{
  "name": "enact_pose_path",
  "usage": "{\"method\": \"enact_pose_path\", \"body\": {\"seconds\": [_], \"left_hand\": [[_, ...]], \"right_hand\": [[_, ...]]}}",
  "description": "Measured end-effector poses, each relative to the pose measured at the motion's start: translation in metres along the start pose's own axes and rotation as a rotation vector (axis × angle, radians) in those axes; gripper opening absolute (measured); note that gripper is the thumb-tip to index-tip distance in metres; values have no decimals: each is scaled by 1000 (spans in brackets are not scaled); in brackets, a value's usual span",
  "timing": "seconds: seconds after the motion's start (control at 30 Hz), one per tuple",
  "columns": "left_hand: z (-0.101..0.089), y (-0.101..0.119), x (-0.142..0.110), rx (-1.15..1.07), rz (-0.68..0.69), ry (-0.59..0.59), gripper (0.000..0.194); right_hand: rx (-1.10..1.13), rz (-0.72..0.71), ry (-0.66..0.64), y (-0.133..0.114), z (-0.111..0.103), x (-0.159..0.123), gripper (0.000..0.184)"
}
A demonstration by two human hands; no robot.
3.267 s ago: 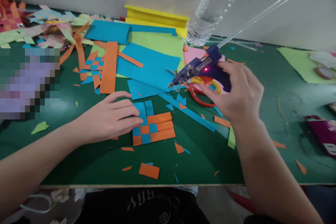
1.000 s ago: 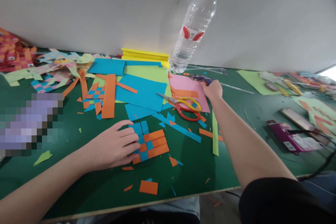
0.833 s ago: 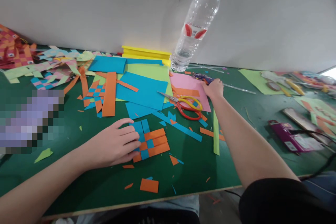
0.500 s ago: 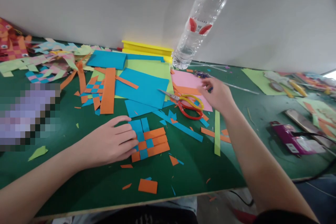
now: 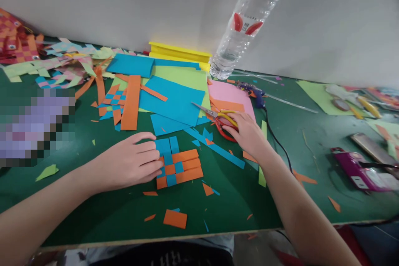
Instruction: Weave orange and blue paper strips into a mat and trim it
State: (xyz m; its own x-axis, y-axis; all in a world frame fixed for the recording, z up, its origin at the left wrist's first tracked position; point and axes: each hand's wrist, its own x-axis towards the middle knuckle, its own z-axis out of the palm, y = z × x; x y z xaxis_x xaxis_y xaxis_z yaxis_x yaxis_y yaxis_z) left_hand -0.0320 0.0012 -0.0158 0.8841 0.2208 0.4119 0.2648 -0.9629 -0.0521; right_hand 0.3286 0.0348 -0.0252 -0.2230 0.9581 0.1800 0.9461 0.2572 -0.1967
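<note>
wall [image 5: 109, 8]: pale grey | table [image 5: 102, 220]: green top, against wall | floor [image 5: 257, 247]: greyish

On the table [image 5: 233, 210], we had the scissors [image 5: 213, 114] as our middle point, our right hand [image 5: 249, 133] at their handles and their tips over a paper sheet [image 5: 170, 95]. Nearer us and left of them lay the woven paper piece [image 5: 178, 168], our left hand [image 5: 129, 162] at its left edge. Behind them stood the bottle [image 5: 232, 43]; behind and right lay the glue gun [image 5: 258, 96]; far left, behind, the scrap heap [image 5: 67, 64].
</note>
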Motion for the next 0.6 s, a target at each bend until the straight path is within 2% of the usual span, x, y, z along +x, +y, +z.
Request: {"method": "enact_pose_path", "body": {"seconds": [0.17, 0.4, 0.6], "left_hand": [[-1, -1, 2, 26, 4, -8, 20], [-1, -3, 1, 27, 4, -4, 16], [2, -1, 2, 11, 7, -35, 21]], "right_hand": [[31, -3, 94, -6, -8, -8, 35], [178, -30, 154, -9, -25, -13, 34], [232, -172, 155, -18, -27, -15, 13]]}}
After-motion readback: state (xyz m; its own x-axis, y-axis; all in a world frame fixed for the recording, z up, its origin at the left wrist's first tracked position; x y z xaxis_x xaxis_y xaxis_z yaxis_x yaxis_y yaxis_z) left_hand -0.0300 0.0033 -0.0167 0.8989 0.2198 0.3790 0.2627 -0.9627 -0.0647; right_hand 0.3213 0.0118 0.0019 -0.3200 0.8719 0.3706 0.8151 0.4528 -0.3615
